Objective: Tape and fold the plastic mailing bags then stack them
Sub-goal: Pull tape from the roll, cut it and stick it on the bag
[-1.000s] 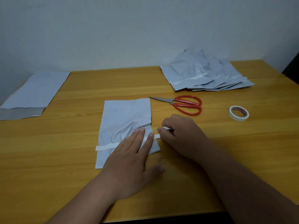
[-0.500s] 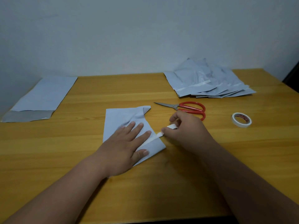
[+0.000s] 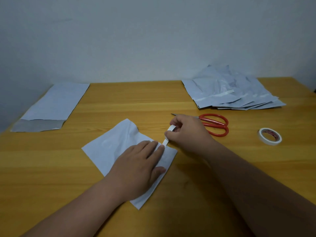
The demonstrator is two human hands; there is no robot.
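A folded pale grey mailing bag [image 3: 109,149] lies turned at an angle in the middle of the wooden table [image 3: 51,177]. My left hand [image 3: 136,165] presses flat on it, fingers straight. My right hand [image 3: 188,132] pinches a white strip [image 3: 168,135] that runs up from the bag's right edge and curls at its free end. A roll of white tape [image 3: 269,136] lies to the right. Red-handled scissors [image 3: 216,124] lie behind my right hand, their blades partly hidden by it.
A loose pile of several taped mailing bags [image 3: 230,93] sits at the back right. A flat bag with its grey flap open [image 3: 51,106] lies at the back left. The wall stands close behind the table.
The bag has turned counter-clockwise under my left hand. My right hand has drawn the white strip up and away from the bag's edge, so less of it lies on the bag.
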